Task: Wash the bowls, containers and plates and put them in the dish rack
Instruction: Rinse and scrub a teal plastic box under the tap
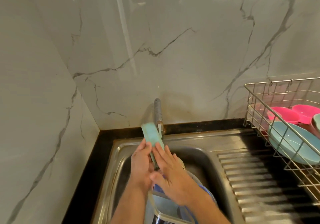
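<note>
While the teal plate (152,135) stands on edge between the two hands, its long axis runs up and away from the person, tilted a little left, with its far end reaching the tap (159,114) over the sink (204,153). The left hand (141,163) lies along the plate's left face with fingers laid nearly straight against it; the right hand (170,172) lies flat on the right face, fingers spread and straight. So the hands are pressed together on the plate from both sides, more a sandwich than a curled grip, and I judge this to be rubbing or rinsing.

The dish rack (270,106) stands to the right, well apart from the sink, beyond the ribbed draining board (256,180); the right hand is the nearer one to it. A move there would carry the plate rightward and somewhat up over the rack's wire rim. A light blue bowl (292,142) and pink bowls (294,114) already lie in it.

Under the wrists a clear container (166,204) and something blue lie in the basin, largely covered by the forearms and cut off by the lower edge. Whether water is running is hard to tell; motion blur softens the hands, and the plate's lower end is hidden between the palms.
</note>
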